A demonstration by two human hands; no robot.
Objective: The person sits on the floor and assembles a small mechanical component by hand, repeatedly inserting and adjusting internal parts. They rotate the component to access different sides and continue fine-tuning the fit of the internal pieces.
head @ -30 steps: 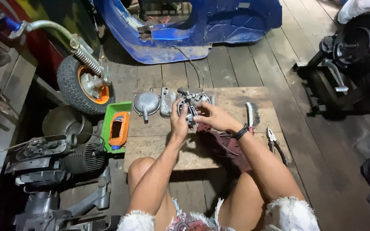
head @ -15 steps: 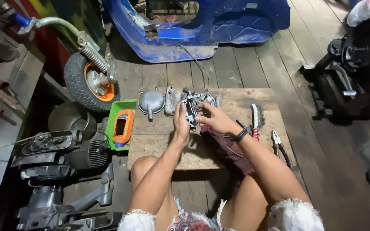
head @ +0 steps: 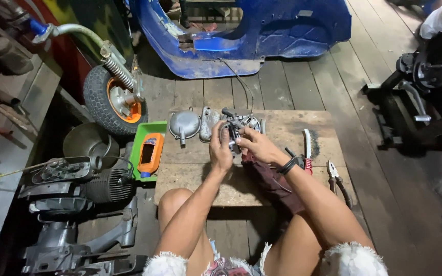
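Note:
A small grey metal engine part (head: 237,125), like a carburettor, is held over a low wooden board (head: 303,120) in front of my knees. My left hand (head: 220,151) grips its left side and my right hand (head: 258,146) closes on its right side, with a dark band on that wrist. Two loose grey metal covers (head: 184,124) lie on the board just left of the part. A dark red rag (head: 267,176) lies under my right forearm.
A green tray (head: 138,148) with an orange object stands left of the board. A brush (head: 308,148) and pliers (head: 334,174) lie at the right. A small wheel with orange hub (head: 113,97), a blue scooter body (head: 241,36) and engines (head: 78,184) surround the wooden floor.
The view has shifted slightly; both hands stay on the metal part, turning it a little over the board.

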